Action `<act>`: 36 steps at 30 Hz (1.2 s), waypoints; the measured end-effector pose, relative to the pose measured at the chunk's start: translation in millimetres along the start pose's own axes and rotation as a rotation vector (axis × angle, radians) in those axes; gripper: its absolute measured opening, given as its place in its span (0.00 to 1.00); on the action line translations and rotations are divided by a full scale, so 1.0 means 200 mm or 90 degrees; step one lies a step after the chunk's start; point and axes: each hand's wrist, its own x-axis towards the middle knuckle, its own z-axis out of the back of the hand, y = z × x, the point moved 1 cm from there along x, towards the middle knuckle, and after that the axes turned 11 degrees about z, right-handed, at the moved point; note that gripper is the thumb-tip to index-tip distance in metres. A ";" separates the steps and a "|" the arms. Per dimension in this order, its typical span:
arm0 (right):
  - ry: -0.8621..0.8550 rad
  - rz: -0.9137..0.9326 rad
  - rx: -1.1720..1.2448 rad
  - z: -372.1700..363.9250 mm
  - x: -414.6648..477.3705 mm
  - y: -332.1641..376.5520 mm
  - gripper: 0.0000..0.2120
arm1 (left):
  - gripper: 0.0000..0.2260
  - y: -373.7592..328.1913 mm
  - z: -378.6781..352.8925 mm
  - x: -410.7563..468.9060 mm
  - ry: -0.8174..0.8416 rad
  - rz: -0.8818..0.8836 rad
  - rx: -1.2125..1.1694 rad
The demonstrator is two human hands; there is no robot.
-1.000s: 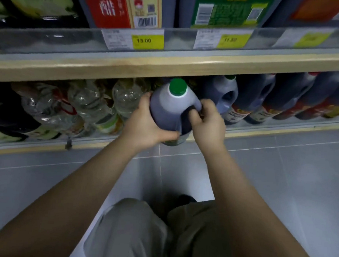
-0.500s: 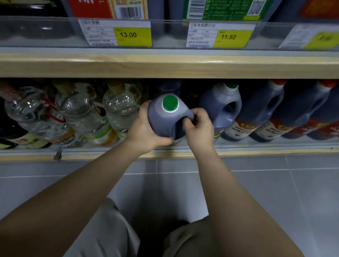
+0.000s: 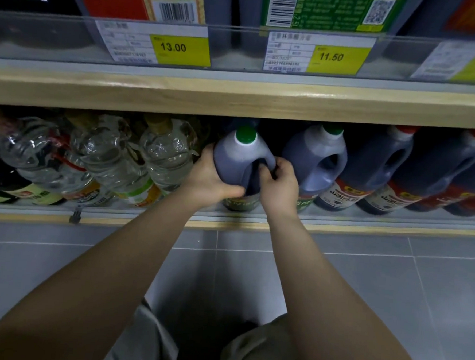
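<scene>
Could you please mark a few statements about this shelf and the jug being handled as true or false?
1. The dark jug being handled has a green cap. True.
2. The right hand curls its fingers through the jug's handle. True.
3. Only one hand touches the jug. False: the left hand holds its side too.
4. Its neighbour on the person's left is another dark jug. False: clear bottles stand there.

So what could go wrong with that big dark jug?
The dark jug looks full and heavy; the left hand only cups its side, so it might slip if the right hand loosens on the handle. It sits close between the clear bottle and the next jug, so it could bump them.
</scene>
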 end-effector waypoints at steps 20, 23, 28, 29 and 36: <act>0.012 -0.013 -0.174 0.38 -0.08 -0.18 0.16 | 0.48 0.25 -0.27 -0.10 -0.136 0.004 -0.182; -0.036 -0.012 -0.184 0.42 -0.10 -0.34 0.17 | 0.46 0.30 -0.42 -0.15 -0.215 -0.018 -0.187; -0.112 0.009 -0.124 0.29 -0.07 -0.54 0.31 | 0.42 0.32 -0.59 -0.08 -0.332 -0.018 -0.252; -0.119 0.008 -0.121 0.26 -0.06 -0.56 0.33 | 0.42 0.33 -0.61 -0.07 -0.347 -0.017 -0.252; -0.267 0.036 -0.063 0.06 -0.02 -0.60 0.46 | 0.46 0.30 -0.68 0.02 -0.420 0.003 -0.237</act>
